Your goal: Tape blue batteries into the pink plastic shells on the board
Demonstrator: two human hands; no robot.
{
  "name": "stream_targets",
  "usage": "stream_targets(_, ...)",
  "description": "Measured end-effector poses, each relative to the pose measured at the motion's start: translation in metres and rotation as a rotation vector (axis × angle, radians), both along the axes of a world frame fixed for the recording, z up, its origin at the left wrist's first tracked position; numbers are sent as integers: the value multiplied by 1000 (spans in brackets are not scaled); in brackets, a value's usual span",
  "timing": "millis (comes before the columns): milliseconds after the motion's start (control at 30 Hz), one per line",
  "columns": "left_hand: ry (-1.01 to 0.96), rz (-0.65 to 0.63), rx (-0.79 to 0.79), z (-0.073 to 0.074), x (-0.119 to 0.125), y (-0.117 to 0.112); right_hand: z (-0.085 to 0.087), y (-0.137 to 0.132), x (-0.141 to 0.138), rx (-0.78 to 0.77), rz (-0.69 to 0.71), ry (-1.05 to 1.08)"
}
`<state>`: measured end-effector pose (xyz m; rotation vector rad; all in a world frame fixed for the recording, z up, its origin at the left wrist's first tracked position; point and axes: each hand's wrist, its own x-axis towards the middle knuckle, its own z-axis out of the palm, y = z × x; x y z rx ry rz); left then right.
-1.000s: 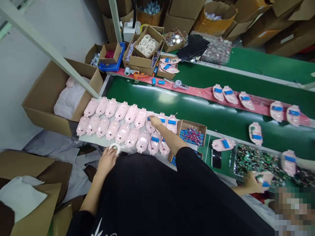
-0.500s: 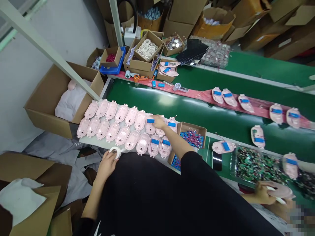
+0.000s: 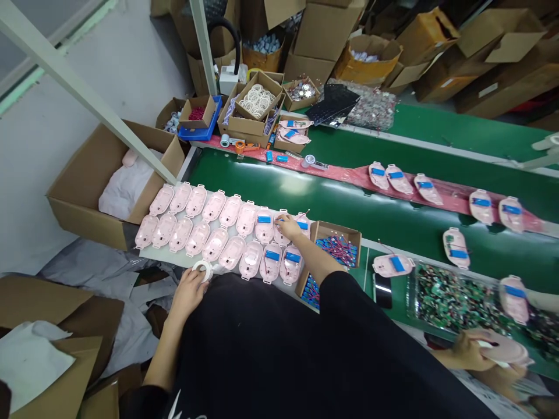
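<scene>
My left hand (image 3: 191, 293) is closed round a roll of white tape (image 3: 209, 274) at the front edge of the white board (image 3: 162, 256). Two rows of pink plastic shells (image 3: 215, 205) lie on that board. My right hand (image 3: 289, 227) reaches into a back-row shell near the right end, its fingers bent down. A bit of a blue battery (image 3: 278, 220) shows at those fingertips; the rest is hidden. Just left of it, another shell holds a blue battery (image 3: 264, 219). Several shells at the right end hold batteries too.
A carton of wired blue batteries (image 3: 338, 250) stands right of the board, beside a phone (image 3: 383, 291). Circuit boards (image 3: 449, 297) fill a clear tray. A co-worker's hands (image 3: 474, 351) hold a pink part at lower right. A large carton (image 3: 78, 201) stands left; a green belt (image 3: 297, 186) runs behind.
My right hand has moved right, from the battery in one back-row shell to the neighbouring shell. My left hand keeps the tape roll in place. The view has shifted slightly.
</scene>
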<state>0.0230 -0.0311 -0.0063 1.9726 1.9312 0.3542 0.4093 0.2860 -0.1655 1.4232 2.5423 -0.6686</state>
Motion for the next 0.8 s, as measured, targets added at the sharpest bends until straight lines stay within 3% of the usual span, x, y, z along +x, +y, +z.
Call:
stream_targets(300, -3, 37, -8, -1, 6, -6, 2, 2, -7, -74, -18, -5)
stream_targets(500, -83, 61, 10, -6, 15, -6, 7, 9, -2, -83, -212, 82)
stream_targets(800, -147, 115, 20, -16, 20, -14, 2, 9, -7, -71, -164, 61)
